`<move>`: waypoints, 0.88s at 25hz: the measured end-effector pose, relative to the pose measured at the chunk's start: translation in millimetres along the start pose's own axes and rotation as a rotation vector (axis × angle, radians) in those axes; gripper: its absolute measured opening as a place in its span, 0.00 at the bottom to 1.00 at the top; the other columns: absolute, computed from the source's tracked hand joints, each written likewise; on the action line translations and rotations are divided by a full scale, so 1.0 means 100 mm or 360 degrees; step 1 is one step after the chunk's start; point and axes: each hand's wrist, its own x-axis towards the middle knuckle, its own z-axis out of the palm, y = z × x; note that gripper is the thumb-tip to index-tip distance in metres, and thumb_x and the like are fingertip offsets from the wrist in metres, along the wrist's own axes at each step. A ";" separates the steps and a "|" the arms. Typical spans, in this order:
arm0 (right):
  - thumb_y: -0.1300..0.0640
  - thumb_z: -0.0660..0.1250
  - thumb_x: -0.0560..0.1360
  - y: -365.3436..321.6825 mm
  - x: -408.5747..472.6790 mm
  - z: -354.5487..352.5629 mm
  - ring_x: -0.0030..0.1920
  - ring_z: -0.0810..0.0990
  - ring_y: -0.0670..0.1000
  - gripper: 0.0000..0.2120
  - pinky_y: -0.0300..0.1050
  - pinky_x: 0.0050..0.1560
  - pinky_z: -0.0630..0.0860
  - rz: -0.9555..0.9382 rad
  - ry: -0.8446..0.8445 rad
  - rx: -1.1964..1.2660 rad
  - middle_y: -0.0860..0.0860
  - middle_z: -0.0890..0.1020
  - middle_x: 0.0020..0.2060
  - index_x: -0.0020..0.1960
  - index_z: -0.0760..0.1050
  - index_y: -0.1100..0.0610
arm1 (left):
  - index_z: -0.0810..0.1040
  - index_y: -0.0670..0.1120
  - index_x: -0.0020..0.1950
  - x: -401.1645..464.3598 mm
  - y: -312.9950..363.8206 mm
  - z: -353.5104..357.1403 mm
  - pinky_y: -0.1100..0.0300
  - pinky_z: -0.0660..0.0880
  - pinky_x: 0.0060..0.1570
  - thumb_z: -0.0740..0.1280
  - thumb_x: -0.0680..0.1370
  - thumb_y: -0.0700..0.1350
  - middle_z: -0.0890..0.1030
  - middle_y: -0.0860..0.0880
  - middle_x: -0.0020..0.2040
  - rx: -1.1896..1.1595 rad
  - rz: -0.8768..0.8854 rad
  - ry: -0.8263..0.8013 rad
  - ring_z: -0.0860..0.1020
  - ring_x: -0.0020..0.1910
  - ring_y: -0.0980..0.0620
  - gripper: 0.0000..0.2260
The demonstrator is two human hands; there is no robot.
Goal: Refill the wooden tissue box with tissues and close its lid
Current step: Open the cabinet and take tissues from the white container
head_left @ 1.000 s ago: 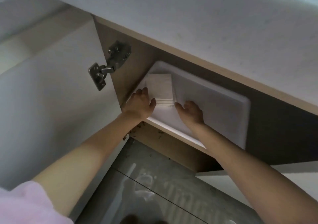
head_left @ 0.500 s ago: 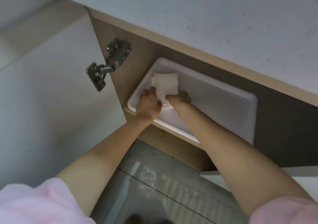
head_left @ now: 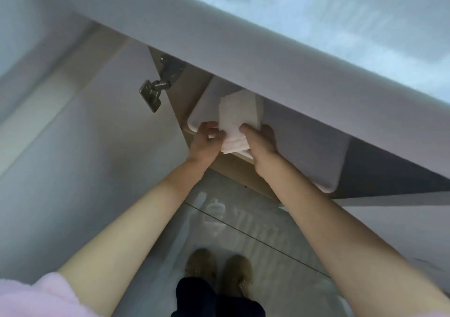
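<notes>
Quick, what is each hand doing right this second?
Left hand: closed on the left side of the stack of tissues.
Right hand: closed on the right side of the same stack, over the white tray.

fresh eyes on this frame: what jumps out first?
Both hands pinching a stack of white tissues at the centre: left hand on its left edge, right hand on its right, over the near rim of a white tray inside an open cabinet. Next, the metal hinge on the open door, upper left. Then the brown slippers on the glossy floor, bottom centre.
</notes>
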 end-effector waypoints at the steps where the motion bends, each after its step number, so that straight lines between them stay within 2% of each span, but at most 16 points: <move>1: 0.62 0.64 0.74 0.07 -0.11 -0.03 0.53 0.77 0.56 0.04 0.53 0.59 0.76 0.0030 -0.0032 0.0044 0.56 0.77 0.47 0.48 0.71 0.59 | 0.68 0.44 0.66 -0.15 -0.01 -0.07 0.55 0.71 0.62 0.63 0.76 0.48 0.76 0.44 0.62 -0.0208 -0.0106 -0.0046 0.75 0.60 0.45 0.20; 3: 0.62 0.64 0.74 0.18 -0.36 -0.10 0.58 0.76 0.59 0.13 0.57 0.64 0.73 0.0144 -0.0133 0.0135 0.59 0.78 0.55 0.58 0.70 0.60 | 0.70 0.45 0.66 -0.46 0.01 -0.21 0.55 0.75 0.57 0.62 0.76 0.54 0.78 0.45 0.60 -0.0608 -0.0292 -0.0252 0.78 0.56 0.48 0.21; 4: 0.63 0.64 0.74 0.21 -0.51 -0.14 0.58 0.77 0.58 0.14 0.56 0.63 0.73 0.0206 -0.0178 0.0194 0.59 0.78 0.56 0.59 0.70 0.59 | 0.71 0.46 0.65 -0.62 0.03 -0.28 0.57 0.77 0.53 0.60 0.77 0.54 0.79 0.46 0.58 -0.0828 -0.0398 -0.0375 0.79 0.54 0.49 0.19; 6: 0.64 0.63 0.75 0.27 -0.79 -0.25 0.55 0.77 0.54 0.14 0.51 0.61 0.74 0.0348 -0.0345 0.0322 0.56 0.78 0.54 0.61 0.70 0.61 | 0.72 0.46 0.65 -0.89 0.10 -0.40 0.55 0.79 0.52 0.58 0.78 0.55 0.80 0.46 0.59 -0.1299 -0.0557 -0.0555 0.78 0.57 0.49 0.19; 8: 0.62 0.65 0.75 0.29 -1.06 -0.34 0.56 0.78 0.54 0.20 0.49 0.58 0.75 0.0429 -0.0439 0.0323 0.56 0.79 0.58 0.66 0.68 0.61 | 0.73 0.46 0.64 -1.12 0.17 -0.49 0.54 0.79 0.52 0.58 0.78 0.54 0.81 0.45 0.57 -0.1539 -0.0652 -0.0588 0.79 0.57 0.48 0.19; 11: 0.54 0.68 0.72 0.23 -1.41 -0.44 0.58 0.79 0.55 0.23 0.54 0.64 0.73 0.0376 -0.0523 0.0052 0.55 0.80 0.58 0.66 0.69 0.56 | 0.77 0.45 0.56 -1.45 0.33 -0.62 0.51 0.79 0.49 0.63 0.74 0.52 0.85 0.45 0.47 -0.1400 -0.0771 -0.0578 0.83 0.47 0.48 0.15; 13: 0.50 0.67 0.72 0.13 -1.62 -0.50 0.57 0.79 0.52 0.22 0.53 0.63 0.74 0.0282 -0.0565 -0.0183 0.52 0.80 0.56 0.63 0.70 0.56 | 0.78 0.45 0.55 -1.65 0.45 -0.69 0.51 0.79 0.48 0.67 0.69 0.51 0.85 0.45 0.48 -0.1314 -0.0804 -0.0618 0.83 0.47 0.48 0.17; 15: 0.50 0.65 0.75 -0.02 -1.85 -0.54 0.51 0.78 0.44 0.15 0.40 0.53 0.77 0.0180 -0.0566 -0.0394 0.45 0.78 0.52 0.59 0.67 0.53 | 0.78 0.46 0.56 -1.83 0.58 -0.78 0.52 0.80 0.49 0.68 0.67 0.51 0.85 0.46 0.49 -0.1243 -0.0785 -0.0654 0.83 0.48 0.48 0.19; 16: 0.49 0.63 0.76 -0.10 -1.95 -0.55 0.48 0.76 0.41 0.14 0.33 0.46 0.75 0.0115 -0.0561 -0.0515 0.42 0.75 0.50 0.58 0.64 0.51 | 0.78 0.46 0.58 -1.91 0.65 -0.82 0.51 0.80 0.49 0.68 0.68 0.50 0.85 0.45 0.50 -0.1222 -0.0780 -0.0651 0.83 0.49 0.48 0.20; 18: 0.48 0.63 0.76 -0.23 -2.16 -0.54 0.46 0.75 0.40 0.16 0.30 0.41 0.73 -0.0017 -0.0580 -0.0736 0.41 0.72 0.50 0.59 0.59 0.47 | 0.76 0.46 0.60 -2.04 0.76 -0.87 0.51 0.80 0.47 0.69 0.69 0.50 0.84 0.44 0.52 -0.1158 -0.0771 -0.0608 0.82 0.50 0.46 0.21; 22: 0.45 0.63 0.75 -0.43 -2.48 -0.52 0.52 0.75 0.44 0.16 0.35 0.48 0.74 -0.0221 -0.0542 -0.0919 0.44 0.71 0.57 0.56 0.58 0.41 | 0.75 0.46 0.62 -2.25 0.97 -0.99 0.50 0.80 0.47 0.68 0.73 0.47 0.83 0.44 0.52 -0.1105 -0.0735 -0.0551 0.81 0.51 0.45 0.18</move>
